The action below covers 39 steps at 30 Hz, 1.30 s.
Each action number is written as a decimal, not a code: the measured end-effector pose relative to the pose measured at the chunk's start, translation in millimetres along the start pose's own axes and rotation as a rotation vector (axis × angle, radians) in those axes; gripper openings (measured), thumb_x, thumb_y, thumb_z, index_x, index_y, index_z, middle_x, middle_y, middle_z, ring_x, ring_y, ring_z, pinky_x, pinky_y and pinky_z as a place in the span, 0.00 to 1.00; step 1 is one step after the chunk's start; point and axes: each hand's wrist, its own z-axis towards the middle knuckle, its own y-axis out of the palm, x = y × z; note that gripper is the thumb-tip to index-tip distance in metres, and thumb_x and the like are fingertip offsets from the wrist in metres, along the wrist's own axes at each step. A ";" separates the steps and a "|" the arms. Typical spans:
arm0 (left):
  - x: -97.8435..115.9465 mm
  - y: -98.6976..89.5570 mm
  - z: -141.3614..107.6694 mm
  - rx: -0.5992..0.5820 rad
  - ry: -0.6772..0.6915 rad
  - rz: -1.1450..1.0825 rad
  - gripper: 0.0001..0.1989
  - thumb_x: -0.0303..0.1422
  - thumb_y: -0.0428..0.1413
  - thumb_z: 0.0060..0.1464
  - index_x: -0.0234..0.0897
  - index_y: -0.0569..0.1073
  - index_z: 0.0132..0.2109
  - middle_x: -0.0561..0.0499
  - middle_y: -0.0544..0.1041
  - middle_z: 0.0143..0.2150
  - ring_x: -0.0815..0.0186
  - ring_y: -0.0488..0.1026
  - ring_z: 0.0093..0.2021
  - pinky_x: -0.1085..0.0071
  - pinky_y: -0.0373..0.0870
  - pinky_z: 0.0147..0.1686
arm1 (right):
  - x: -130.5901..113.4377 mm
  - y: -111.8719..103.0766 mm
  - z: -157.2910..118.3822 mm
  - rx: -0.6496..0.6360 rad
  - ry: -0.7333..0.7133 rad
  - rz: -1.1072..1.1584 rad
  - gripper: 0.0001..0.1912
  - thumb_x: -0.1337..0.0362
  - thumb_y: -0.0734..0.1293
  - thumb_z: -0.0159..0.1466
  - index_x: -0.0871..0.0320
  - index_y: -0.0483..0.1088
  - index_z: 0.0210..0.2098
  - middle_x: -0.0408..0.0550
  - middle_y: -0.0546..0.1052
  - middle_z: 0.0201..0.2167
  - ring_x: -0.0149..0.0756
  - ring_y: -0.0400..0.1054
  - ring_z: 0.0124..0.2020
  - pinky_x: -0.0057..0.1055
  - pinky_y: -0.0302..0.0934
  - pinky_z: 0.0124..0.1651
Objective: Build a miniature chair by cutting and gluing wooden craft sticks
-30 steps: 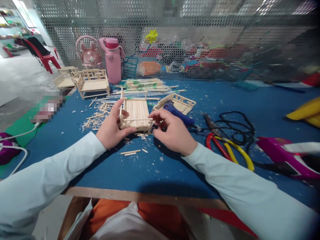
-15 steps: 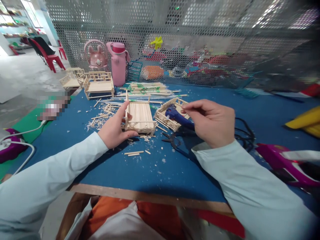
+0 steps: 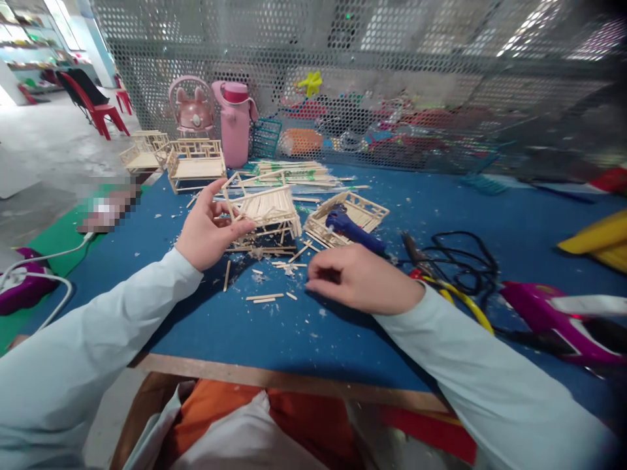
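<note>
Here's the left hand (image 3: 198,236), just left of the middle of the frame, thumb and fingers clamped on the near-left part of a slatted stick frame (image 3: 267,203), which sits tilted at the centre. And the right hand (image 3: 367,281), right of centre, apart from it: fingers curled, thumb close to the index, though whether they touch or pinch anything, I can't tell. How far along is it? The slatted surface is filled in, and thin rails and posts stand around it; beside the two stick benches (image 3: 196,168) at upper left, whose latticed backs look complete, this one seems only partly built up, its back looking plainer. Just right of centre, a second stick frame (image 3: 375,214) has its floor and low rails in place, with a blue tool (image 3: 355,230) lying across it. Plenty of loose material, too: cut stick pieces (image 3: 264,297) below centre, long sticks (image 3: 294,173) above, all on the blue tabletop (image 3: 235,346).
</note>
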 end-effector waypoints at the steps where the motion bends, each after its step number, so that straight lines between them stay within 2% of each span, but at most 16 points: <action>1: -1.2 0.3 -0.4 0.002 0.016 0.006 0.39 0.29 0.67 0.37 0.37 0.60 0.57 0.55 0.74 0.33 0.71 0.73 0.30 0.75 0.73 0.30 | -3.9 3.4 1.0 -0.054 -0.020 0.012 0.07 0.64 0.66 0.56 0.59 0.67 0.24 0.41 0.71 0.20 0.26 0.59 0.21 0.25 0.50 0.28; 5: -5.9 3.4 -3.6 0.000 0.073 0.023 0.41 0.33 0.68 0.37 0.38 0.59 0.57 0.54 0.73 0.35 0.70 0.74 0.32 0.73 0.74 0.34 | -16.3 15.4 4.9 -0.131 0.012 -0.021 0.13 0.61 0.62 0.62 0.58 0.62 0.23 0.40 0.65 0.18 0.26 0.55 0.21 0.25 0.47 0.28; 9: -9.8 5.9 -5.3 -0.008 0.114 0.057 0.40 0.34 0.68 0.38 0.39 0.59 0.58 0.54 0.73 0.36 0.70 0.74 0.32 0.70 0.74 0.38 | -19.5 20.7 5.2 -0.115 0.036 -0.081 0.15 0.60 0.58 0.66 0.58 0.63 0.25 0.42 0.67 0.20 0.29 0.59 0.23 0.26 0.47 0.29; 14: -15.2 9.6 -6.4 -0.033 0.064 0.095 0.41 0.30 0.66 0.41 0.39 0.56 0.60 0.52 0.72 0.38 0.69 0.74 0.34 0.70 0.75 0.36 | -15.6 22.9 2.1 -0.094 -0.085 -0.047 0.14 0.62 0.58 0.67 0.58 0.66 0.26 0.45 0.70 0.22 0.31 0.62 0.24 0.27 0.50 0.30; 18: -22.4 13.8 -8.5 -0.138 0.004 0.109 0.42 0.28 0.64 0.41 0.43 0.53 0.61 0.46 0.68 0.49 0.70 0.74 0.32 0.69 0.76 0.34 | -15.3 23.1 2.6 -0.029 -0.084 -0.043 0.11 0.66 0.57 0.66 0.58 0.65 0.28 0.45 0.70 0.22 0.31 0.61 0.24 0.28 0.50 0.29; 21: -21.0 12.3 -12.0 -0.193 0.016 0.224 0.44 0.27 0.61 0.42 0.39 0.49 0.64 0.38 0.63 0.57 0.64 0.74 0.38 0.62 0.77 0.37 | -16.2 20.4 3.1 -0.011 -0.057 0.102 0.10 0.68 0.57 0.65 0.58 0.63 0.27 0.44 0.69 0.22 0.29 0.61 0.23 0.27 0.53 0.30; 23: -12.1 8.4 -17.7 -0.172 0.106 0.392 0.45 0.26 0.59 0.41 0.34 0.49 0.65 0.34 0.62 0.59 0.57 0.72 0.47 0.58 0.75 0.43 | -16.8 18.6 2.8 -0.046 -0.006 0.327 0.10 0.66 0.56 0.65 0.58 0.61 0.27 0.43 0.70 0.22 0.27 0.61 0.21 0.26 0.55 0.28; 25: 2.3 5.1 -28.1 -0.082 0.264 0.571 0.40 0.24 0.57 0.41 0.30 0.54 0.63 0.34 0.65 0.57 0.54 0.68 0.53 0.55 0.71 0.49 | -17.5 18.2 2.3 -0.081 0.041 0.595 0.09 0.63 0.56 0.66 0.58 0.61 0.29 0.43 0.70 0.22 0.26 0.61 0.19 0.25 0.56 0.25; 27: 17.9 5.8 -42.8 0.023 0.422 0.694 0.29 0.25 0.54 0.47 0.29 0.64 0.58 0.38 0.72 0.51 0.56 0.70 0.51 0.57 0.69 0.50 | -18.3 19.2 1.8 -0.085 0.053 0.792 0.09 0.60 0.56 0.65 0.59 0.62 0.33 0.42 0.71 0.22 0.25 0.61 0.18 0.24 0.56 0.22; 29: 29.9 11.5 -59.3 -0.009 0.508 0.769 0.15 0.30 0.53 0.54 0.34 0.72 0.49 0.43 0.77 0.43 0.59 0.73 0.46 0.59 0.69 0.47 | -19.7 20.8 1.5 -0.065 0.026 0.860 0.10 0.59 0.58 0.65 0.60 0.65 0.35 0.42 0.71 0.22 0.24 0.62 0.18 0.23 0.57 0.22; 32: 36.3 23.6 -78.3 -0.117 0.527 0.812 0.09 0.37 0.56 0.56 0.38 0.77 0.39 0.49 0.81 0.35 0.61 0.76 0.37 0.61 0.68 0.41 | -22.3 22.8 1.3 -0.038 -0.012 0.816 0.12 0.60 0.58 0.65 0.62 0.68 0.37 0.42 0.71 0.22 0.24 0.62 0.19 0.22 0.58 0.23; 35: 34.3 29.2 -85.1 -0.151 0.486 0.837 0.06 0.34 0.56 0.57 0.40 0.77 0.35 0.52 0.82 0.32 0.64 0.77 0.32 0.65 0.66 0.38 | -23.4 23.6 1.1 -0.058 -0.049 0.713 0.14 0.62 0.57 0.66 0.63 0.71 0.40 0.43 0.72 0.23 0.24 0.64 0.20 0.21 0.60 0.25; 39: 32.9 24.3 -84.0 -0.216 0.431 0.942 0.05 0.31 0.57 0.55 0.39 0.76 0.31 0.53 0.80 0.28 0.64 0.76 0.29 0.69 0.65 0.31 | -21.7 23.9 1.0 -0.153 -0.107 0.563 0.16 0.65 0.57 0.65 0.63 0.73 0.45 0.45 0.75 0.24 0.24 0.66 0.21 0.22 0.62 0.28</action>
